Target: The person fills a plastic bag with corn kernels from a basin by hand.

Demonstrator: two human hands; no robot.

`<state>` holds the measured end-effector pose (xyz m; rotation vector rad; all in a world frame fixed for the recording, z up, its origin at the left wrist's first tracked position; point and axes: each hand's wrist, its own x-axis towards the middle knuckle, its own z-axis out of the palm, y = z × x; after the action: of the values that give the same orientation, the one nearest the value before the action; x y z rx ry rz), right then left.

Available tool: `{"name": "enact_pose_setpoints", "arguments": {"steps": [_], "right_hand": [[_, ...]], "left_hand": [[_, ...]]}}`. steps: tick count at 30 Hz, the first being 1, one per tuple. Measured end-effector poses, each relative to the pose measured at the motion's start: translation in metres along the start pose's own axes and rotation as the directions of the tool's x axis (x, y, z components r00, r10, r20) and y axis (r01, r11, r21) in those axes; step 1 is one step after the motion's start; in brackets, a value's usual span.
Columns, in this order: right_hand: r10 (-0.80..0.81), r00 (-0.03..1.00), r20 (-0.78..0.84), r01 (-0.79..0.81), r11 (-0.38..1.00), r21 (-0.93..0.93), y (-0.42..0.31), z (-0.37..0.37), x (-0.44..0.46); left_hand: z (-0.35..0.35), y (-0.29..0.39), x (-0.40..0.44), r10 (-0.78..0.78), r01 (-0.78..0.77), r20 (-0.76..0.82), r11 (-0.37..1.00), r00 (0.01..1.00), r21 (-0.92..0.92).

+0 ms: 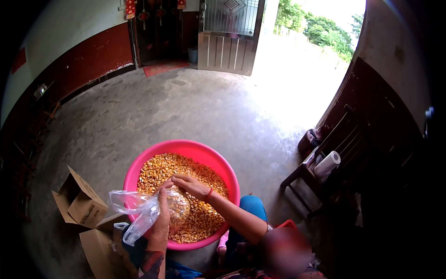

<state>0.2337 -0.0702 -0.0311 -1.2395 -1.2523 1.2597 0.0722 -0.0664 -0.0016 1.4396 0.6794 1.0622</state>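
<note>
A large pink basin (234, 186) on the floor holds loose yellow corn kernels (204, 223). Above the kernels is a clear plastic bag (179, 207) with corn inside, its loose top (139, 211) trailing to the left over the basin's rim. My left hand (162, 216) is wrapped round the bag's left side. From the right, my right hand (190, 184) reaches over the top of the bag, its fingers close together against it. A red bracelet (210, 192) is on the right wrist.
Open cardboard boxes (88, 207) stand left of the basin. A wooden chair (304, 174) with a paper roll (327, 163) is at the right. Behind are a metal door (225, 53), a bright doorway and a bucket (193, 55).
</note>
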Motion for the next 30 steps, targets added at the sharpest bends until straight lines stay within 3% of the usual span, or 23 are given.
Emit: {"name": "enact_pose_setpoints", "arguments": {"steps": [5,9,14,18,20,22,24,26,28,29,30], "right_hand": [[-0.131,0.991,-0.021,0.130,0.990,-0.061,0.012,0.004,0.000],[-0.139,0.986,0.091,0.147,0.985,-0.091,0.008,0.005,0.000],[-0.184,0.961,0.207,0.192,0.981,-0.020,0.004,0.011,-0.004],[-0.264,0.918,0.297,0.272,0.962,0.015,-0.006,0.015,-0.009],[-0.229,0.921,0.315,0.258,0.965,-0.054,0.004,0.017,-0.004],[-0.353,0.851,0.389,0.446,0.877,-0.180,0.009,0.020,-0.003],[-0.358,0.845,0.397,0.455,0.872,-0.182,0.014,0.023,-0.003],[-0.467,0.793,0.391,0.592,0.742,-0.315,0.021,0.026,-0.002],[-0.490,0.787,0.375,0.601,0.744,-0.291,0.019,0.028,0.000],[-0.522,0.749,0.408,0.656,0.668,-0.351,0.018,0.028,0.001],[-0.548,0.710,0.443,0.703,0.584,-0.405,0.017,0.028,0.000]], "left_hand": [[-0.006,-0.019,0.003,-0.180,0.146,-0.104,0.952,0.978,-0.268],[-0.010,-0.017,0.004,-0.114,0.106,-0.102,0.991,0.988,-0.081],[-0.012,-0.034,0.004,-0.162,0.123,-0.231,0.976,0.959,-0.178],[-0.009,-0.018,0.004,-0.202,0.163,-0.191,0.966,0.961,-0.201],[-0.007,-0.016,0.004,-0.236,0.187,-0.224,0.958,0.946,-0.219],[-0.006,-0.017,0.003,-0.234,0.175,-0.201,0.947,0.951,-0.271],[-0.010,-0.031,0.003,-0.208,0.166,-0.196,0.964,0.958,-0.207],[-0.013,-0.033,-0.002,-0.240,0.205,-0.167,0.958,0.956,-0.201],[-0.016,-0.046,-0.004,-0.086,0.096,-0.123,0.992,0.989,0.076],[-0.016,-0.049,-0.004,-0.087,0.096,-0.122,0.992,0.989,0.077],[-0.014,-0.048,-0.003,0.033,-0.008,-0.108,0.976,0.994,0.216]]}}
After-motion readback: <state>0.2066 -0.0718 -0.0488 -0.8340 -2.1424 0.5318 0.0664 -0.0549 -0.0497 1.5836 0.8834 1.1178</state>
